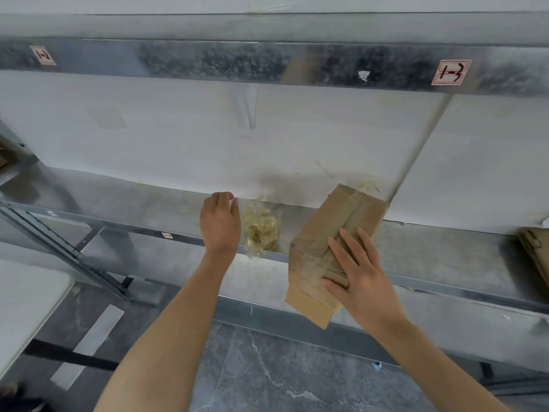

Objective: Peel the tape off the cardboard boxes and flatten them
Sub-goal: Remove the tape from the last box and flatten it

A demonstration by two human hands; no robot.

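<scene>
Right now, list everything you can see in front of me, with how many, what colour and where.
cardboard box: one, brown, taped, tilted over the shelf's front edge
tape wad: one, yellowish clear, on the shelf between the hands
shelf: one, grey metal, across the view
labels: two, pinkish, handwritten, on the upper beam
flat cardboard: brown, on the shelf at far right, count unclear
table: one, white, lower left
floor: grey, marbled, below
left hand: just left of the tape wad, fingers bent away from view
right hand: holds the cardboard box
</scene>
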